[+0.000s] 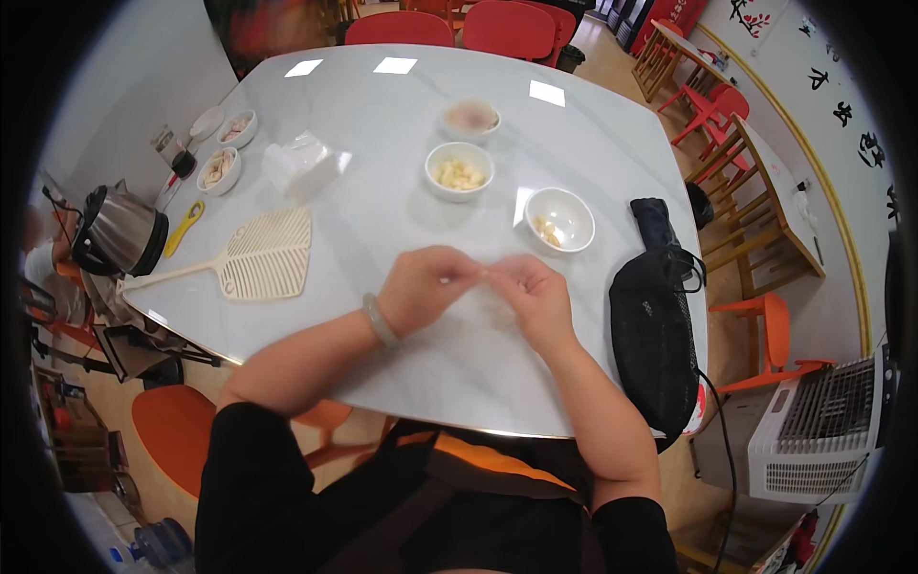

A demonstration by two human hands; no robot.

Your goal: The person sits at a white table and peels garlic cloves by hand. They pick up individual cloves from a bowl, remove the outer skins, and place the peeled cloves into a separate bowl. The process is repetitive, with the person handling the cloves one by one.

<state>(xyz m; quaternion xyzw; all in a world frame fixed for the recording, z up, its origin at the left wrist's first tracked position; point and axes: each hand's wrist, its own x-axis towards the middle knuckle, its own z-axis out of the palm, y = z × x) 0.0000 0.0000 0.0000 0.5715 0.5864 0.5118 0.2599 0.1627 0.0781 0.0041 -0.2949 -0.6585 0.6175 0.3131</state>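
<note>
Above the near middle of the white marbled table (402,225), my left hand (426,287) and my right hand (537,297) meet at their fingertips. Both are closed in a pinch around something tiny and pale, too small to make out. A bracelet circles my left wrist. Faint pale scraps lie on the table under the hands. Beyond them stands a white bowl (459,194) of what look like peeled garlic cloves. Right of it, another white bowl (579,222) holds a few similar pieces. A third bowl (449,130), farther back, has blurred, brownish-pink contents.
Left lie a beige fly swatter (268,253), a yellow peeler (184,230) and a crumpled white plastic bag (301,165). Two small bowls of pale pieces (220,170) and a metal kettle (120,230) stand farther left. A black mesh bag (655,335) occupies the right edge. Red chairs (507,29) stand behind.
</note>
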